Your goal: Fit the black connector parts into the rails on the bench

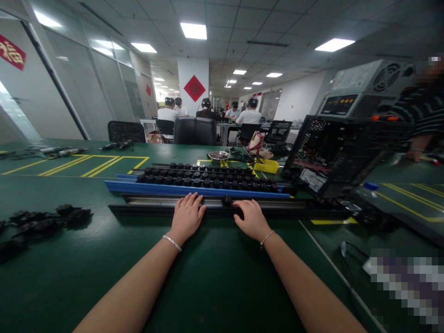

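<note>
Bare forearms reach over the green tabletop; the left hand spreads on the crosswise black channel rail, seemingly bracing it, while the right hand curves beside its black module, whether pinching I cannot tell.

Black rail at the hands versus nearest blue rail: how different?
The black rail is dark, the blue rail bright blue. The black rail lies nearer the wearer, the blue rail beyond it. The left hand and right hand are at the black rail, not the blue rail. Both rails are long and lie crosswise.
</note>
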Available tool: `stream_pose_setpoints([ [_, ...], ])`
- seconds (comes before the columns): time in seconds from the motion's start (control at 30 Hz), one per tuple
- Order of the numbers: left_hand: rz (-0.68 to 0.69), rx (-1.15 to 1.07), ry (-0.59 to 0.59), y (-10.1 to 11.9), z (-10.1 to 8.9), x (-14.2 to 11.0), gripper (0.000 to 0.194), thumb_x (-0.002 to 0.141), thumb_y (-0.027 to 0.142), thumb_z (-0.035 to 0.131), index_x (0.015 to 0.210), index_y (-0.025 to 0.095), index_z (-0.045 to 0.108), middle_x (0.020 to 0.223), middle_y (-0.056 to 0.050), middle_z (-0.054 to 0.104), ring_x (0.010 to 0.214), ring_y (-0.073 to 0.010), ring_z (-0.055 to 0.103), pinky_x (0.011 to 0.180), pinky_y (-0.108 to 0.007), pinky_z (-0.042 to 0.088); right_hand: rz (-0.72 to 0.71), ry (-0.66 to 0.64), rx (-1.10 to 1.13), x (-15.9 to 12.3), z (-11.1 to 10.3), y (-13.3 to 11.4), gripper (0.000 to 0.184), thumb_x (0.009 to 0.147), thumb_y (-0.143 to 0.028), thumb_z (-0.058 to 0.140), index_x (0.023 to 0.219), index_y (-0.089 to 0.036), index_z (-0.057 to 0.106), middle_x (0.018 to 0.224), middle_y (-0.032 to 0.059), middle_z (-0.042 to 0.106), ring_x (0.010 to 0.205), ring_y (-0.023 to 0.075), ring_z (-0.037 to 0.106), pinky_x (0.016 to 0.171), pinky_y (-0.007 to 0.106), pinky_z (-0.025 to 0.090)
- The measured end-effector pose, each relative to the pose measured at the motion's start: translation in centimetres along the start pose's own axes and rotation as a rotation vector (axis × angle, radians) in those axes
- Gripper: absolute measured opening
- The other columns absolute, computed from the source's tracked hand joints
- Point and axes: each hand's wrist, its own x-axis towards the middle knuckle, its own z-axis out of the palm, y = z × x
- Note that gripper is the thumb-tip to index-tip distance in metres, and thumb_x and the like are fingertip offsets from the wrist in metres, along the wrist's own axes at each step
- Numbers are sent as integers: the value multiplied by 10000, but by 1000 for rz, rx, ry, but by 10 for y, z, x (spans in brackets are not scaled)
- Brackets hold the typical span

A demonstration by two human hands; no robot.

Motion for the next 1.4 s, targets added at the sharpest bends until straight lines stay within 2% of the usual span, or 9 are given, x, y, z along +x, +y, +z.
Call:
stream_pose_setpoints([
  [0.2,-3,-1,24,2,-1,-1,446,893,404,307,1232,201,515,1291,-94,530,1229,-257,427,1032,-472,265,0,-10,12,0,0,-2,305,689,-172,504,990,-212,534,1074,45,614,1067,198,500,1050,450,188],
  [0.57,123,-2,1,11,-3,-3,460,891,392,321,1292,204,444,1327,-82,497,1265,-240,386,1030,-436,285,1,-43,0,-1,-1,-7,348,696,-202,516,1043,-221,507,1104,49,595,1105,203,472,1062,463,144],
  [0.73,118,-13,-22,12,-5,-3,477,893,404,314,1325,225,407,1339,-75,485,1271,-230,375,1044,-433,261,-20,-69,15,-2,-2,-13,361,701,-221,512,1061,-221,491,1124,56,587,1110,210,474,1060,473,141],
  [1.03,136,4,-76,21,-9,-2,489,876,414,368,1360,399,302,1386,-49,424,1267,-263,370,1011,-474,278,-92,-106,-14,-4,0,-14,415,685,-210,504,1099,-239,486,1153,50,586,1113,210,472,1058,487,111],
  [1.2,167,9,-68,29,-8,-4,481,875,427,365,1352,422,303,1406,-71,386,1275,-276,353,1020,-504,247,-156,-144,-53,-4,-1,-15,453,685,-214,511,1133,-284,503,1273,30,508,1165,214,425,1047,513,92],
  [1.4,136,26,-66,36,-6,-4,505,858,418,406,1352,417,305,1391,-96,395,1258,-298,364,1007,-527,252,-178,-173,-108,-2,4,-18,476,683,-215,534,1149,-314,527,1294,38,475,1171,226,406,1040,509,103],
])
